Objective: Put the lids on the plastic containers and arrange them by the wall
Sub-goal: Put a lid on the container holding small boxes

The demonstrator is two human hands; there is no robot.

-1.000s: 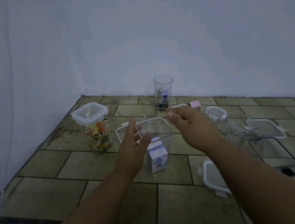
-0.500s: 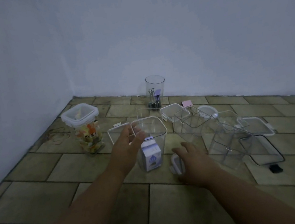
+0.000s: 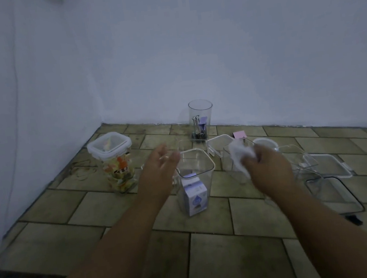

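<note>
A clear square container (image 3: pixel 195 179) with a small white-and-purple carton inside stands open at the middle of the tiled floor. My left hand (image 3: pixel 158 171) rests against its left rim, fingers spread. My right hand (image 3: pixel 267 167) holds a white-rimmed lid (image 3: pixel 239 156) lifted off the floor, just right of that container; the lid is blurred. Left of centre a lidded container (image 3: pixel 117 164) of colourful pieces stands upright. A tall clear cup (image 3: pixel 200 119) holding clips stands by the back wall.
Several empty clear containers (image 3: pixel 294 160) and flat lids (image 3: pixel 329 163) lie jumbled at the right. A round lid (image 3: pixel 266 143) and a pink note (image 3: pixel 239 135) lie behind them. Another lid (image 3: pixel 218 141) lies behind the open container. Walls close the back and left.
My right hand picked a white-rimmed lid up from the floor in front of the open container and raised it to the container's right. My left hand stayed at the container's rim.
</note>
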